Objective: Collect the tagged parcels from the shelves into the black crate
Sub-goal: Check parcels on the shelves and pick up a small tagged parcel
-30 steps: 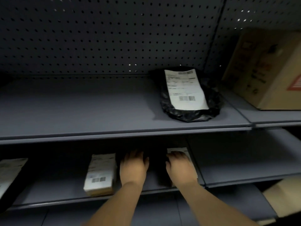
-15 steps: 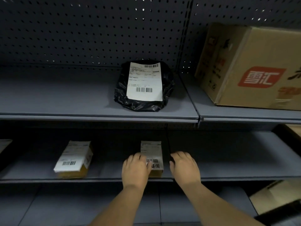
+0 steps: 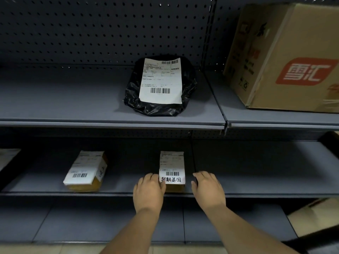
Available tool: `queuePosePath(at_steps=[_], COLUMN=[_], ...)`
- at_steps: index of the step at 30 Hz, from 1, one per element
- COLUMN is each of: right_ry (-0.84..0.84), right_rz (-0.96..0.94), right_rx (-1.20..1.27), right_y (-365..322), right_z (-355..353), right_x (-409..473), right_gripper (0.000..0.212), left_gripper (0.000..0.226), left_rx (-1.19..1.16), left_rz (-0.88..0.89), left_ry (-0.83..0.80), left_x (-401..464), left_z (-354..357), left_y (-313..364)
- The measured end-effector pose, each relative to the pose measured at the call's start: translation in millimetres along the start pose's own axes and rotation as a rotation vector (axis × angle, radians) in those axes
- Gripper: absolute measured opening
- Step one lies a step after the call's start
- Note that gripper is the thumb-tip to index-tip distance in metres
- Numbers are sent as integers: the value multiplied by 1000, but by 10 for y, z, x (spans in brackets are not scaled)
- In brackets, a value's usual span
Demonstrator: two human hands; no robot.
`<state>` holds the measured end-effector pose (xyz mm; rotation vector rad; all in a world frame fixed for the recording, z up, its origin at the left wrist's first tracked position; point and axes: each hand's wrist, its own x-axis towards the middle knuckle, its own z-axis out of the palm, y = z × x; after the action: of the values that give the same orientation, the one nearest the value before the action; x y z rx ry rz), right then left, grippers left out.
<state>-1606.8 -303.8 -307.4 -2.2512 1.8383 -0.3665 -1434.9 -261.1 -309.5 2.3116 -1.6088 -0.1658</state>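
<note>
Now my left hand [image 3: 149,192] touching the handwritten-tagged parcel [image 3: 172,171] on the lower shelf [image 3: 256,187], fingers relaxed, right hand [image 3: 207,189] loose just beside it, holding nothing.

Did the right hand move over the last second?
Yes, the right hand went right: it covered the tagged parcel, left of the shelf seam; now it sits right of that seam.

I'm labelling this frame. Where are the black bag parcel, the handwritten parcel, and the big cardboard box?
black bag parcel [image 3: 159,80]: head view, its white label.
handwritten parcel [image 3: 171,166]: head view, label centre.
cardboard box [image 3: 293,52]: head view, front face.
</note>
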Motion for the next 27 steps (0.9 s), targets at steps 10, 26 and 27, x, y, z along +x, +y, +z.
queuePosePath(at_steps=[10, 26, 27], right_ry=[-313, -392, -380], right_rz=[434, 707, 703], right_rx=[650, 1247, 1268], right_y=[-243, -371, -381], right_z=[190, 190, 180], right_x=[260, 306, 287], right_gripper=[52, 16, 14], left_gripper=[48, 28, 26], left_rx=[-638, -1285, -1287], left_rz=[-444, -655, -646], left_ry=[-260, -473, -464], left_x=[367, 447, 428], left_z=[64, 134, 101], left_y=[-85, -153, -162])
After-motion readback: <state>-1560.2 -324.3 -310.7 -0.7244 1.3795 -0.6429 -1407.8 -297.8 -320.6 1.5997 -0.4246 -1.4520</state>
